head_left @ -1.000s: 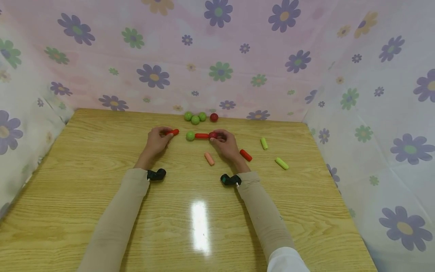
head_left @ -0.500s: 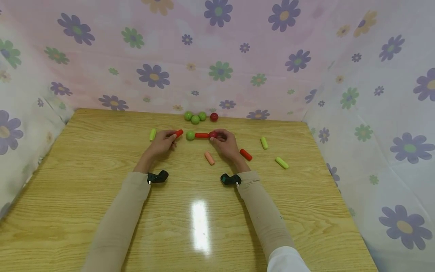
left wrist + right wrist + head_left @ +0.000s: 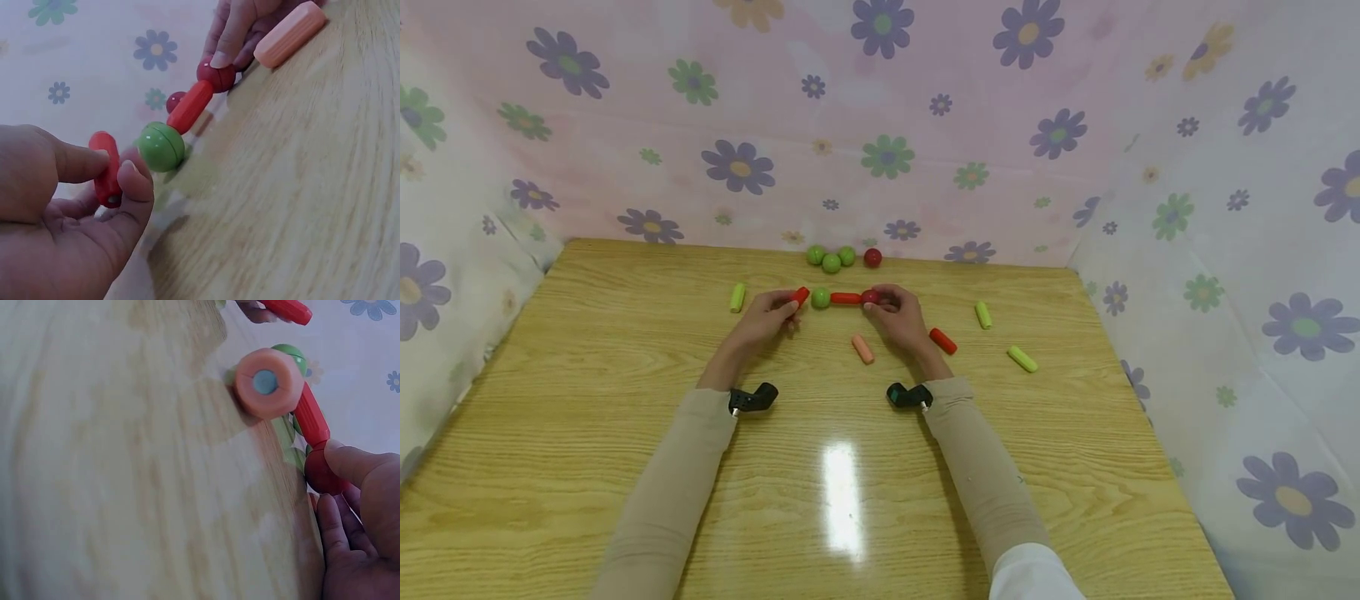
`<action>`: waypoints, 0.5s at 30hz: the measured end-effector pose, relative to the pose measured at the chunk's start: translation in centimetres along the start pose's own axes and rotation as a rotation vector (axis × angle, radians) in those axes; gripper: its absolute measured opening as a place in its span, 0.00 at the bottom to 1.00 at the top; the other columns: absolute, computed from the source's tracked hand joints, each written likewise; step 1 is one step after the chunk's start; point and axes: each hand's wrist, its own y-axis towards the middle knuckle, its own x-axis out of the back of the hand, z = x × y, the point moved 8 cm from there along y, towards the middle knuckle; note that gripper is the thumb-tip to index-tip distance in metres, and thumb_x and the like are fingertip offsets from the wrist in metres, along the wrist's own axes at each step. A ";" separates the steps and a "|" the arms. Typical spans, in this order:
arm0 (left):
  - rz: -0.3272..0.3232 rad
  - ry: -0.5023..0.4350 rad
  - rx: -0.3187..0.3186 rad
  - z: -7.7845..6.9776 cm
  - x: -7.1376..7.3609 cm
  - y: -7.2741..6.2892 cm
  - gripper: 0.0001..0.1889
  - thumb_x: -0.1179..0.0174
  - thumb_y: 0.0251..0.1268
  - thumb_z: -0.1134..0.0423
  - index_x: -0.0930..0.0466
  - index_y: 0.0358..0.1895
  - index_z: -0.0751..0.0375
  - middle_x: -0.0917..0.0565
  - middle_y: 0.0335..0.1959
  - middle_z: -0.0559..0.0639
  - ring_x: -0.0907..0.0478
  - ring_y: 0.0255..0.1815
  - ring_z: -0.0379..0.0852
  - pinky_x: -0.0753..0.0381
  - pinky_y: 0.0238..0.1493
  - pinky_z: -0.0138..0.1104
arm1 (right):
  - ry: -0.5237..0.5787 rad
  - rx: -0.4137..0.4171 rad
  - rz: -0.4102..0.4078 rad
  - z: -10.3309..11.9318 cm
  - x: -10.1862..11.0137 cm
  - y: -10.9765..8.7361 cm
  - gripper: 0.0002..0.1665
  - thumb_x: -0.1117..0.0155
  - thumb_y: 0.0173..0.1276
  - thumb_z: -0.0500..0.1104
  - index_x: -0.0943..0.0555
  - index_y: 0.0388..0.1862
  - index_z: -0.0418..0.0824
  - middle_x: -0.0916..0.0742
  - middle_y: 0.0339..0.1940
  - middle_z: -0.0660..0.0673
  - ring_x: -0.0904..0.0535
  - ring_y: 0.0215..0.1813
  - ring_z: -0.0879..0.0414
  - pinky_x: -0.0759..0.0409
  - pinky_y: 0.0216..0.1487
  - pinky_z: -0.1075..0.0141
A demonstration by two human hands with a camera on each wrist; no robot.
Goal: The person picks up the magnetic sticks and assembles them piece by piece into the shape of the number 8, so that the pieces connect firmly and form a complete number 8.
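Note:
Between thumb and fingers my left hand (image 3: 762, 320) pinches a short red rod (image 3: 106, 172), tilted, with a small metallic dot at its lower end. Just right of that rod, apart from it, a green ball (image 3: 821, 297) begins a row on the table. A second red rod (image 3: 846, 299) joins it to a dark red ball (image 3: 869, 297). My right hand (image 3: 901, 320) grips this dark red ball with thumb and fingers, partly covering it. In the left wrist view, the joined green ball (image 3: 161, 147) is close to my left fingertips.
Several green balls (image 3: 831, 263) and another red ball (image 3: 872, 257) sit at the table's back edge. Loose rods lie around: salmon (image 3: 862, 349), red (image 3: 943, 341) and yellow-green, at left (image 3: 737, 297) and right (image 3: 1022, 359). Flowered cloth hangs behind and at both sides.
My left hand has moved right with the red rod, towards the green ball, and turned the rod more upright. A yellow-green rod at left has come into view. The right hand stays put.

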 end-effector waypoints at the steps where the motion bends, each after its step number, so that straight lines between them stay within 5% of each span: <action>1: 0.001 -0.022 -0.009 0.0 0.0 0.0 0.24 0.56 0.84 0.67 0.42 0.75 0.75 0.26 0.60 0.74 0.22 0.38 0.40 0.22 0.38 0.26 | -0.001 0.002 0.000 0.0 0.0 0.0 0.20 0.33 0.73 0.37 0.21 0.61 0.32 0.16 0.56 0.35 0.20 0.56 0.47 0.21 0.61 0.60; 9: 0.028 -0.155 -0.062 0.3 -0.3 -0.3 0.24 0.54 0.84 0.65 0.40 0.75 0.72 0.19 0.53 0.62 0.18 0.41 0.39 0.20 0.41 0.27 | 0.022 0.014 0.009 0.3 -0.1 -0.1 0.21 0.33 0.72 0.36 0.21 0.61 0.29 0.17 0.56 0.30 0.21 0.55 0.44 0.21 0.58 0.64; 15: 0.032 -0.141 -0.069 0.3 -0.6 -0.4 0.24 0.56 0.85 0.62 0.37 0.74 0.72 0.16 0.48 0.49 0.19 0.40 0.39 0.21 0.39 0.27 | 0.008 0.009 0.007 0.3 0.0 -0.1 0.21 0.33 0.73 0.37 0.21 0.62 0.30 0.17 0.56 0.32 0.21 0.55 0.45 0.21 0.58 0.64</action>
